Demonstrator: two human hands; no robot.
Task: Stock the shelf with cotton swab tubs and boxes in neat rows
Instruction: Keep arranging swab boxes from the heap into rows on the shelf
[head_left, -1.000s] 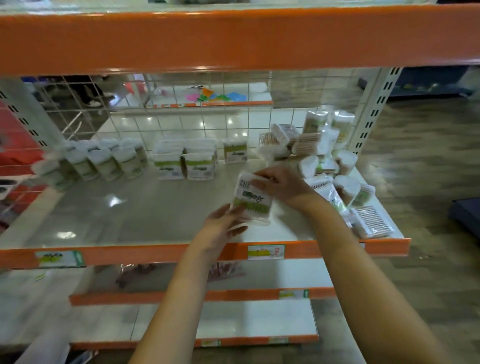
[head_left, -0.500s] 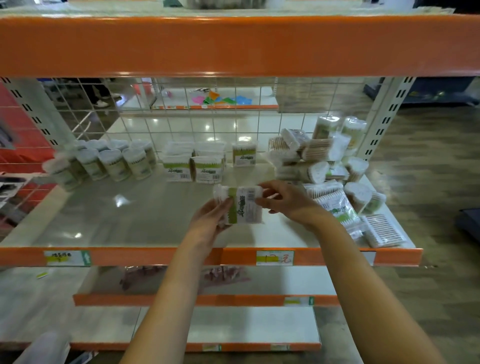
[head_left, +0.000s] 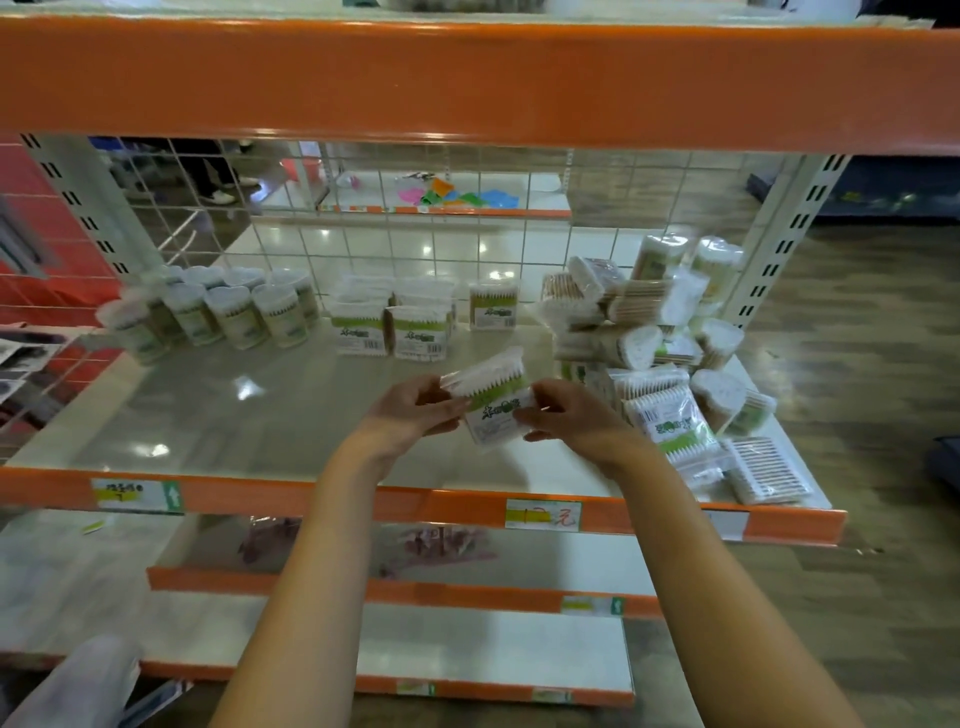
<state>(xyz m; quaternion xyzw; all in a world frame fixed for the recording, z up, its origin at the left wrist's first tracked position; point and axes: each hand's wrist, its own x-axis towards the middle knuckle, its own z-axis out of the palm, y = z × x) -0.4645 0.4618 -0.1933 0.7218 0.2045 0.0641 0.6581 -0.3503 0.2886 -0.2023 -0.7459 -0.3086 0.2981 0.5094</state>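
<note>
Both hands hold one clear cotton swab box (head_left: 491, 400) with a green label, tilted, above the middle of the shelf (head_left: 218, 415). My left hand (head_left: 413, 410) grips its left side and my right hand (head_left: 569, 415) pinches its right side. Several round tubs (head_left: 228, 317) stand in rows at the back left. A few matching boxes (head_left: 395, 325) stand in a row at the back centre. A loose heap of swab packs and tubs (head_left: 654, 332) lies on the shelf's right end.
A wire grid (head_left: 415, 234) backs the shelf. An orange beam (head_left: 467, 83) of the upper shelf hangs overhead. Orange front edge (head_left: 311, 501) carries price labels. Lower shelves (head_left: 467, 660) sit below. White uprights (head_left: 779, 234) flank the bay.
The box has been turned from lying sideways between my hands to a tilted, label-facing pose, and both hands have shifted slightly toward the shelf's back.
</note>
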